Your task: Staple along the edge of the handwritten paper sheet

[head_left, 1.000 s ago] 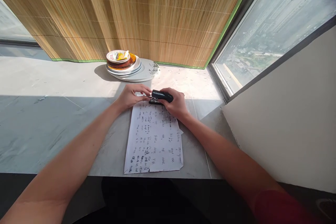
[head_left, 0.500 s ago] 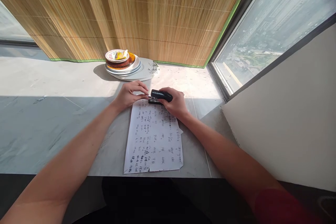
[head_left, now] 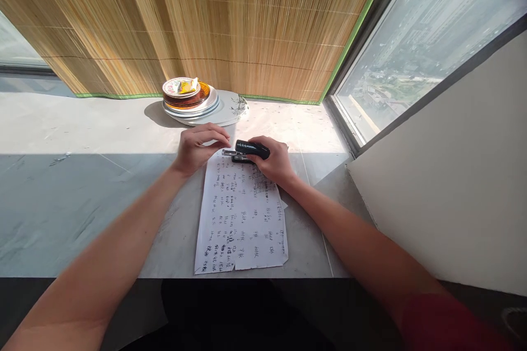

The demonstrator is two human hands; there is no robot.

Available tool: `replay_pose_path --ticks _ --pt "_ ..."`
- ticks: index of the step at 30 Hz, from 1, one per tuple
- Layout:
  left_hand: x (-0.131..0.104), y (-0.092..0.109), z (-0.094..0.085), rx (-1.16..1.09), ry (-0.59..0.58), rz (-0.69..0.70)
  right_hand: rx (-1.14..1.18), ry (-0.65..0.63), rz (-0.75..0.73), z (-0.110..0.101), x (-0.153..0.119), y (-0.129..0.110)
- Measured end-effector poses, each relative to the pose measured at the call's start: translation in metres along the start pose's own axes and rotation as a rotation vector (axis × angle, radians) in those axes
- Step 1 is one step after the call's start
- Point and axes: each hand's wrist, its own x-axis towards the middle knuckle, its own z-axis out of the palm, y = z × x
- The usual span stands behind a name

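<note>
Right hand of mine (head_left: pixel 274 158) is wrapped firmly round the black stapler (head_left: pixel 252 148), while my left hand (head_left: pixel 194 148) is loosely curled and released, thumb and index finger slightly apart just beside the stapler's metal magazine.

Beyond both hands hangs the slatted blind (head_left: pixel 222 27), edged in green. Under and around them spreads the grey stone surface (head_left: pixel 94 192), sunlit on its far side and shaded nearer me. To the right, past my right hand, is a window (head_left: pixel 395 60).

On the near side of my hands lies the handwritten sheet (head_left: pixel 259 225), its far end beneath the stapler.

Just beyond my left hand sits an oval platter (head_left: pixel 226 107) with a dark branch pattern, bearing a stack toward its left end: white plates (head_left: pixel 213 104), then amber-brown dishes (head_left: pixel 205 94), then a small patterned plate (head_left: pixel 168 90) on top. That topmost plate holds a yellow-and-white packet (head_left: pixel 188 86); whether the packet is sealed I can't tell.

The stapler stands apart at its front, and its metal magazine (head_left: pixel 229 152) pokes out toward my left fingertips. What the magazine contains is too small to see.
</note>
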Motion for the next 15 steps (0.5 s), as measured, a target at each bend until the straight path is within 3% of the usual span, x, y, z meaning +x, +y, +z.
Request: replay_pose_path --ticks 8,15 --pt "-0.0009 -0.0035 -0.0001 0.233 0.130 0.139 -0.009 0.018 -0.023 0.0009 0.0000 0.0013" --pt "-0.0048 0.0014 0.0001 0.207 0.065 0.109 -0.001 0.012 -0.024 0.0004 0.0005 0.0011"
